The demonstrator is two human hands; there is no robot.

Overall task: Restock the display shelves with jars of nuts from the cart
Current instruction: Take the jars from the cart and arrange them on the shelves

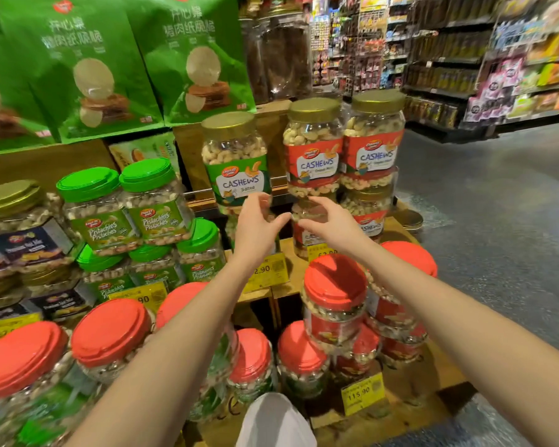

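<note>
My left hand reaches up to the wooden display, fingers loosely spread just below a green-labelled salted cashews jar with a gold lid. It holds nothing. My right hand hovers beside it, thumb and fingers apart, in front of a lower red-labelled cashews jar. Above that jar stand two stacked red-labelled cashews jars. Whether either hand touches a jar is unclear. No cart is in view.
Pistachio jars with green lids stack at the left. Red-lidded jars fill the lower tiers near my arms. Green snack bags hang above. Yellow price tags line the shelf edges. A grey aisle floor opens to the right.
</note>
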